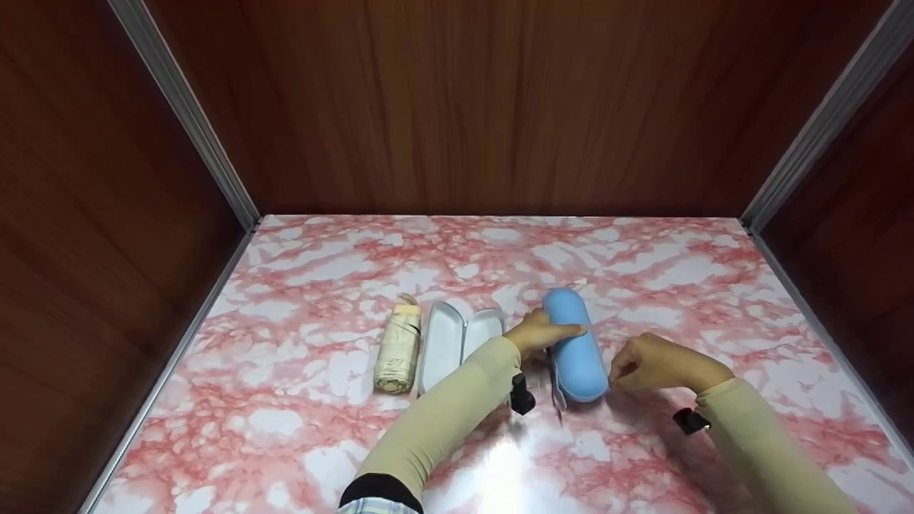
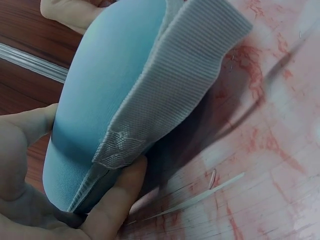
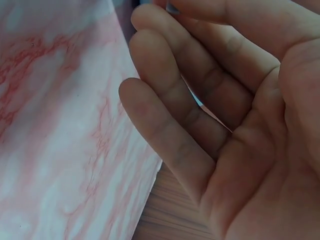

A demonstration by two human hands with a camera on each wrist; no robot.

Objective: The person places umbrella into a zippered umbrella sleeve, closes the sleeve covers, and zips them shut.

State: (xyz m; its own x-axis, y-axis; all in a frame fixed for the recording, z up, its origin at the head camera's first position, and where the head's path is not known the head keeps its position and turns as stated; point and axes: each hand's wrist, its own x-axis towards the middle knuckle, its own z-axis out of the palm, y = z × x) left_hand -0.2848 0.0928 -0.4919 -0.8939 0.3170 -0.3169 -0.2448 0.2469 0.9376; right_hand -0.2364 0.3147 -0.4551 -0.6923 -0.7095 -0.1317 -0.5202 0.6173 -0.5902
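A light-blue, rounded zip case [image 1: 575, 350] lies slightly tilted at the middle right in the head view. My left hand [image 1: 543, 333] grips it from the left, thumb on top. The left wrist view shows a grey ribbed strap [image 2: 165, 85] along the case [image 2: 105, 75], with the left fingers [image 2: 117, 197] under its edge. At the case's near right end, my right hand [image 1: 653, 364] has its thumb and forefinger together. The right wrist view shows a small bluish tab [image 3: 171, 9] at those fingertips, mostly hidden; the other fingers are loosely bent.
Left of the case lies an open, pale glasses case [image 1: 441, 350], partly behind the left forearm. Beside it is a cream folded umbrella [image 1: 397, 350]. Brown wood-look panels [image 1: 457, 107] wall in the red-and-white marbled table [image 1: 285, 421].
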